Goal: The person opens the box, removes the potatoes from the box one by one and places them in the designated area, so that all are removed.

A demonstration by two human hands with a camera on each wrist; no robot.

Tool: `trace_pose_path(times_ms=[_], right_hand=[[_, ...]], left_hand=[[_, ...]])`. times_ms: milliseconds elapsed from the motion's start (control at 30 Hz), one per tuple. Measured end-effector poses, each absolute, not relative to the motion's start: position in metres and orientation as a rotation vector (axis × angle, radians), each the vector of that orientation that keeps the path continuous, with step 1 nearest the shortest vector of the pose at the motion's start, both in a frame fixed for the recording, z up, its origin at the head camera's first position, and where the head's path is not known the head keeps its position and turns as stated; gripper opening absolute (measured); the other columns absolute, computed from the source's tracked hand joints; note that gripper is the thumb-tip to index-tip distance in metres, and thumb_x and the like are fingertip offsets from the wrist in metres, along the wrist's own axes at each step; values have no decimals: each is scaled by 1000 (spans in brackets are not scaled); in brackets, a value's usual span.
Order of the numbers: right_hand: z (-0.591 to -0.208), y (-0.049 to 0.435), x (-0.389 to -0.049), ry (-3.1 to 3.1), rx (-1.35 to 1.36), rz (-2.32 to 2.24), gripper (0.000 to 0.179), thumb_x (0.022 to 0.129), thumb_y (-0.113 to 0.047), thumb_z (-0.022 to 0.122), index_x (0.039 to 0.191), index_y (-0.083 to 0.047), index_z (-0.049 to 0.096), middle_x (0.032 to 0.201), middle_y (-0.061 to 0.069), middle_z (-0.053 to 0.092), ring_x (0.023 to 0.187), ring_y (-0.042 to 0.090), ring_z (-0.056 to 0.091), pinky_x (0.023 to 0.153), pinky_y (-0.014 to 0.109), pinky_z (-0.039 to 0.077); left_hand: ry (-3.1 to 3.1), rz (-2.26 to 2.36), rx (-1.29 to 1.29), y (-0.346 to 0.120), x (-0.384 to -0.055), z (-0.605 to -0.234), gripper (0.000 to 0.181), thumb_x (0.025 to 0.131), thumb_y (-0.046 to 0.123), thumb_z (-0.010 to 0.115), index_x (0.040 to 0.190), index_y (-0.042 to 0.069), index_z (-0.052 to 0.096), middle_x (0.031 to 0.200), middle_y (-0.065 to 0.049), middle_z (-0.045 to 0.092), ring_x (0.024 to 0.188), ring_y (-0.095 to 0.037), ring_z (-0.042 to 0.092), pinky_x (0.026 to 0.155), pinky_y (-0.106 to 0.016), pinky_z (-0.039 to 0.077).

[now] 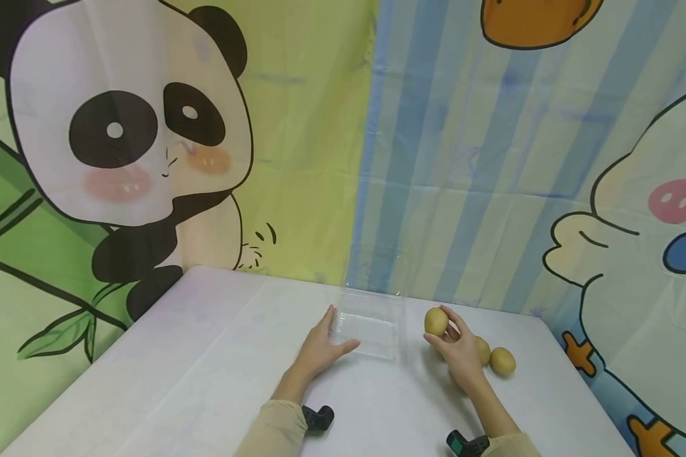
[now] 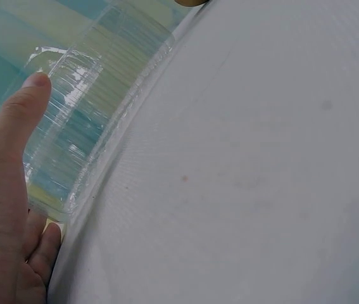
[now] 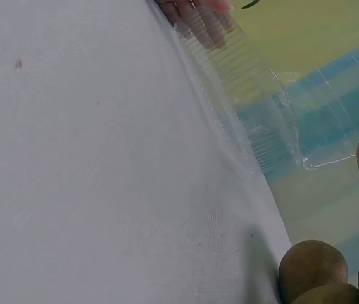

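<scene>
A clear plastic box (image 1: 368, 327) with ribbed walls stands on the white table, its clear lid (image 1: 375, 270) raised at the back. At the box's near left corner is my left hand (image 1: 319, 349), thumb (image 2: 30, 104) spread along the front wall and fingers along the left side. To the right of the box, my right hand (image 1: 460, 355) pinches a potato (image 1: 436, 322) between thumb and fingertips, above the table. Beneath and behind that hand lie more potatoes, one partly hidden (image 1: 482, 350) and one in full view (image 1: 502, 361).
The white table (image 1: 206, 381) ends at the back against a printed curtain (image 1: 434, 158) with a panda and stripes. Black wrist-worn devices sit near both cuffs, one at the left wrist (image 1: 318, 418) and one at the right wrist (image 1: 467, 444).
</scene>
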State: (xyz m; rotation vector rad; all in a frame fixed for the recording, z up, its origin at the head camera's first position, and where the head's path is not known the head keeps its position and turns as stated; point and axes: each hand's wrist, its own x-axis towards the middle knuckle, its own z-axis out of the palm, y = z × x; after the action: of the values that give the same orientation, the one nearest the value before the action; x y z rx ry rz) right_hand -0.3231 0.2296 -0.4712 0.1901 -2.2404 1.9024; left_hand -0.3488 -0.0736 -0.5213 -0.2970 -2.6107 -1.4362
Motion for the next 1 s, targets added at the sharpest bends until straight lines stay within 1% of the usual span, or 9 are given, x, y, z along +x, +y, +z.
trace_pose_path(times_ms=[100, 167, 300, 367, 533, 667, 867, 1000], right_hand=[[-473, 233, -321, -2219, 200, 1946, 84, 77, -13, 78, 147, -14, 31, 154, 11, 26, 111, -11, 53, 90, 13, 50], [-474, 233, -319, -2211, 183, 1957, 84, 78, -9, 77, 147, -12, 31, 152, 16, 29, 109, -12, 53, 89, 13, 50], [-472, 234, -315, -2208, 125, 1957, 82, 78, -7, 77, 146, -14, 32, 147, 23, 37, 105, -12, 55, 86, 11, 51], [-470, 235, -313, -2196, 96, 1953, 82, 76, -7, 78, 145, -15, 35, 145, 23, 39, 104, -11, 56, 85, 12, 52], [-466, 238, -312, -2181, 37, 1924, 82, 74, -6, 79, 145, -16, 38, 148, 20, 39, 99, -11, 59, 83, 13, 53], [-466, 242, -312, -2201, 21, 1886, 83, 75, -8, 80, 145, -17, 37, 150, 17, 37, 99, -13, 58, 82, 12, 53], [-470, 250, -311, -2228, 14, 1850, 82, 77, -11, 79, 146, -17, 35, 147, 17, 39, 99, -13, 57, 83, 10, 51], [-471, 258, -311, -2250, 26, 1828, 82, 78, -14, 78, 147, -16, 34, 147, 17, 38, 99, -14, 57, 84, 9, 50]], left_hand=[[-2614, -1427, -299, -74, -349, -521, 108, 73, 55, 75, 152, 7, 17, 155, -16, 26, 141, -35, 31, 115, -48, 30], [-2619, -1418, -300, -75, -349, -522, 108, 74, 55, 75, 152, 8, 17, 156, -16, 26, 141, -34, 30, 115, -47, 30], [-2620, -1416, -305, -74, -350, -523, 108, 74, 55, 74, 152, 8, 18, 155, -16, 27, 141, -34, 30, 115, -47, 30], [-2616, -1419, -304, -74, -350, -523, 108, 73, 55, 75, 152, 8, 18, 155, -16, 27, 141, -34, 30, 115, -48, 30], [-2613, -1423, -305, -74, -350, -522, 108, 73, 55, 75, 152, 8, 19, 155, -16, 28, 141, -34, 31, 115, -48, 30], [-2614, -1424, -307, -74, -349, -522, 107, 74, 55, 75, 152, 8, 19, 155, -15, 28, 142, -34, 30, 115, -49, 29], [-2616, -1425, -305, -75, -349, -521, 106, 74, 55, 74, 152, 9, 19, 155, -13, 28, 142, -33, 29, 116, -49, 29], [-2620, -1430, -304, -75, -348, -520, 106, 74, 55, 74, 152, 9, 19, 155, -13, 28, 142, -32, 29, 116, -48, 28]])
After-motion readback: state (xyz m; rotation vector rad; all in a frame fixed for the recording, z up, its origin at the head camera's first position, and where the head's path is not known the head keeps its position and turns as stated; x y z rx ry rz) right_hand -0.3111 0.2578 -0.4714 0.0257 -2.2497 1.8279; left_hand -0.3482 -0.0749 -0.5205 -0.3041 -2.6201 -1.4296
